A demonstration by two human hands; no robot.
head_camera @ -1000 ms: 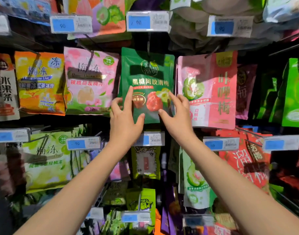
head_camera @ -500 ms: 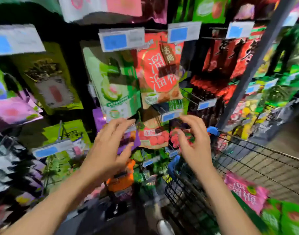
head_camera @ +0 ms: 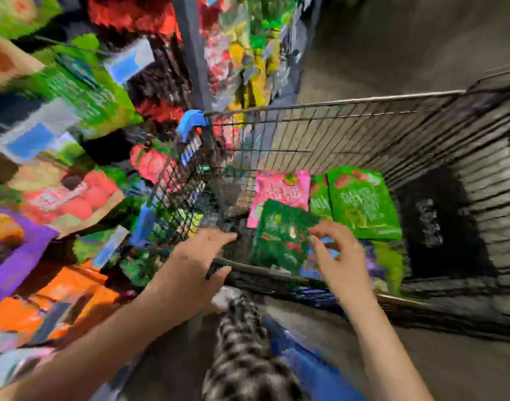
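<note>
A wire shopping cart (head_camera: 334, 104) stands right below me. Inside it a dark green snack packet (head_camera: 279, 233) lies tilted over a pink packet (head_camera: 279, 192) and beside a bright green packet (head_camera: 360, 204). My right hand (head_camera: 340, 256) hovers over the dark green packet's right edge with its fingers loosely spread; heavy blur hides whether they touch it. My left hand (head_camera: 195, 261) reaches flat over the cart's near left corner, fingers straight, holding nothing.
Hanging snack packets (head_camera: 74, 198) with blue price tags fill the rack on the left. A grey upright post (head_camera: 193, 53) stands behind the cart's blue corner cap (head_camera: 190, 121). Grey floor lies to the right. My checked garment (head_camera: 245, 351) shows at the bottom.
My view has swung from the rack down to the cart. Both hands left the hanging green packet and dropped to the cart, where a dark green packet now lies.
</note>
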